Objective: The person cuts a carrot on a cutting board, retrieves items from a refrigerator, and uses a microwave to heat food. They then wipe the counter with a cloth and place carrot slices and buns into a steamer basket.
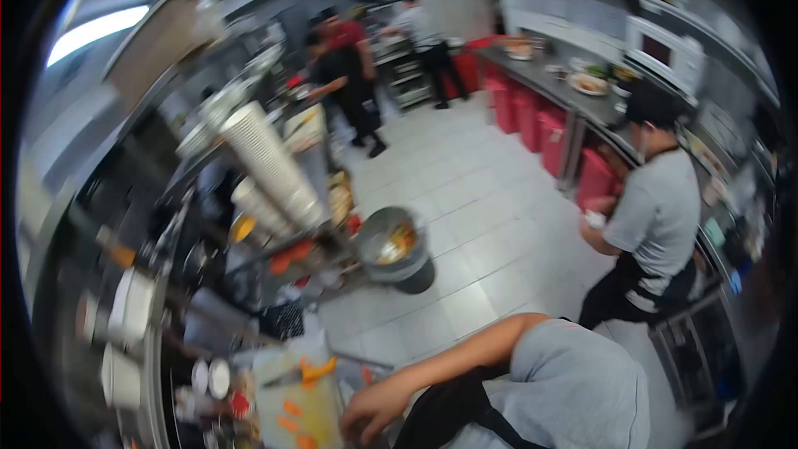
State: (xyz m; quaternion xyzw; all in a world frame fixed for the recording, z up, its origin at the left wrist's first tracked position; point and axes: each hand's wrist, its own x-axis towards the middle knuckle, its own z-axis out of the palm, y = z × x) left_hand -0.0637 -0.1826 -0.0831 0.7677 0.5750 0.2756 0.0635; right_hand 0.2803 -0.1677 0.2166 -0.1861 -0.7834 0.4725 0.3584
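The picture is blurred by motion. My right hand (374,411) comes in from the grey sleeve at the bottom, its fingers curled down at the right edge of a white cutting board (320,420). Orange vegetable pieces (293,408) lie on the board, and a knife (284,379) rests across its far end. Whether the hand grips anything is not clear. My left hand is out of the picture.
Left of the board is a crowded counter with small white bowls (218,377) and tall stacks of white cups (270,162). A round metal bin (391,245) stands on the tiled floor. A person in grey (657,216) works at the right counter above red bins (532,116). Two people (345,75) stand at the back.
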